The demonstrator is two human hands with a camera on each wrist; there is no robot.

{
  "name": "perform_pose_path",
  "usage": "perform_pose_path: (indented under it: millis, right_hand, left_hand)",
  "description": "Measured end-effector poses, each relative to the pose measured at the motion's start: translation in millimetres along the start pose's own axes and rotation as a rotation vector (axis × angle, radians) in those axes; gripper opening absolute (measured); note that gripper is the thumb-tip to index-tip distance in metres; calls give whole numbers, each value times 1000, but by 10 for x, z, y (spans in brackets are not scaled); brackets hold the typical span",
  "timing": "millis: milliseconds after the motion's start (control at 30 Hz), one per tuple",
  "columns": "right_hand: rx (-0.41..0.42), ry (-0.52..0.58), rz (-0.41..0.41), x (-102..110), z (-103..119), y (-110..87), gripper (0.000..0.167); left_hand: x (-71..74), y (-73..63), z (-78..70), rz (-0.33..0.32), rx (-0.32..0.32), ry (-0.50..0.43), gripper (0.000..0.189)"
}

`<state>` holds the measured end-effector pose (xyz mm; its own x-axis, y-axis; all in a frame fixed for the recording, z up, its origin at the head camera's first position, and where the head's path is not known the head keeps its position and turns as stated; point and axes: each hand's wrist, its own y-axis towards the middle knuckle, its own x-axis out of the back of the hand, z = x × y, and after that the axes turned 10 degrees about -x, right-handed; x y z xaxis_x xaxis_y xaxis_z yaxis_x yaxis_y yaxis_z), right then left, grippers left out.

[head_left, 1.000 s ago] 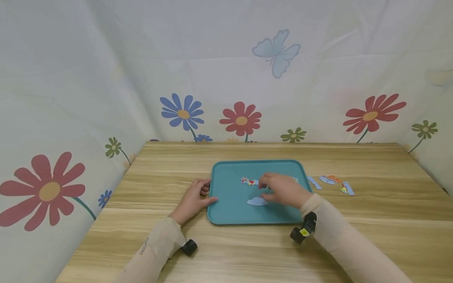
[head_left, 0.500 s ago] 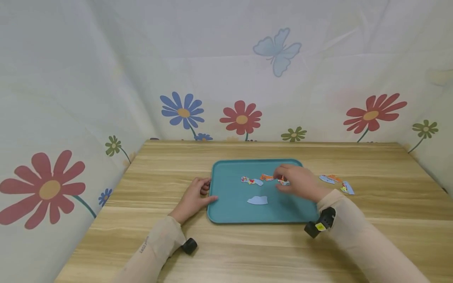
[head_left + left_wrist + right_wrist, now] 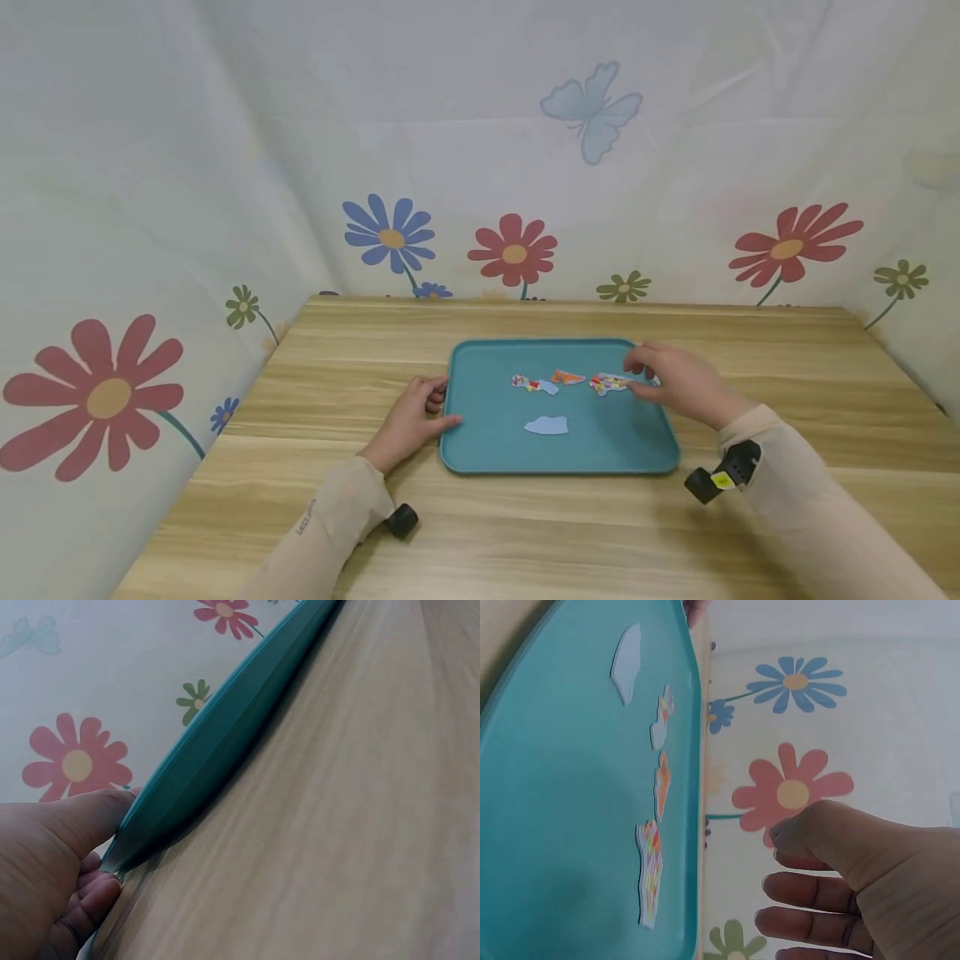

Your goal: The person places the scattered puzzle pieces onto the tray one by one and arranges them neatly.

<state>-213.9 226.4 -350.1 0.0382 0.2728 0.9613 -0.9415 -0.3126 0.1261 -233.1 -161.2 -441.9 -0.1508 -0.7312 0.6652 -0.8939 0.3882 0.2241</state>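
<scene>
From where I stand, the blue-green tray [image 3: 487,450] sits on the wooden table [image 3: 337,358] in the lower middle of the head view, with four picture pieces lying flat on it. Three make a loose row across the tray's upper half: a speckled piece [image 3: 535,384] with a pale end, an orange piece [image 3: 568,377] in the middle, and a many-coloured piece [image 3: 609,383] on the right. A plain pale-blue piece [image 3: 547,426] lies lower in the frame, apart from them.

The left hand [image 3: 411,419] is clamped on the tray's left edge, thumb on the rim, the other fingers bent at the side. The right hand [image 3: 678,382] hangs by the tray's right edge, fingers loosely bent and thumb apart from them; I see nothing held. A pale scrap [image 3: 656,381] peeks out beside it, too hidden to place.

The pieces look like thin card, so I'd judge them light and fairly stiff, easy to slide with one fingertip but awkward to lift. Pinching opposite edges across the widest part seems best; the speckled one's narrow waist could crease. The tray seems hard and smooth, its raised rim the natural hold, and a jolt might shift the pieces
</scene>
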Motion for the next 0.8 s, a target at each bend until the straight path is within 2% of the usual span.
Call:
perform_pose_path:
  millis: [400,800]
  right_hand:
    - [-84,-7,-30,70,-327,-204,21]
    - [-189,1,18,108,-609,-333,27]
  left_hand:
    - [-3,-2,2,2,13,-8,68]
    - [8,-5,-25,0,11,1,67]
